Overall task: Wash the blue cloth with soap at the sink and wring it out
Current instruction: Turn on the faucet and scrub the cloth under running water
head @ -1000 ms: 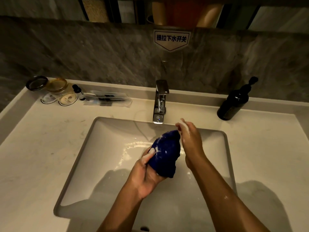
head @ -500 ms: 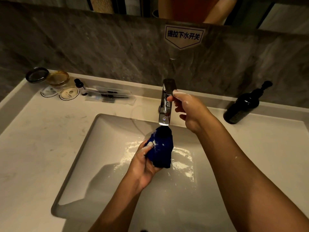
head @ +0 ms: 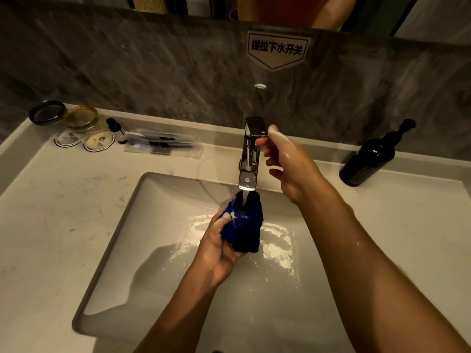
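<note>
My left hand point(head: 219, 245) grips the bunched, soapy blue cloth point(head: 246, 229) over the white sink point(head: 122, 225), right under the spout of the chrome faucet point(head: 251, 154). A stream of water runs from the spout onto the top of the cloth. My right hand point(head: 288, 161), streaked with suds, is up at the faucet's lever, thumb and forefinger pinching its right edge while the other fingers curl loosely. A dark pump bottle of soap point(head: 369, 159) stands on the counter at the right.
At the back left of the counter sit a dark lid point(head: 47, 112), a glass jar point(head: 81, 118), round coasters point(head: 99, 142), a small dropper bottle point(head: 113, 124) and clear packets point(head: 163, 145). A labelled sign point(head: 276, 49) hangs on the grey stone wall.
My right hand left the cloth and rose to the faucet lever. Water now runs from the spout. My left hand carried the cloth up under the stream.
</note>
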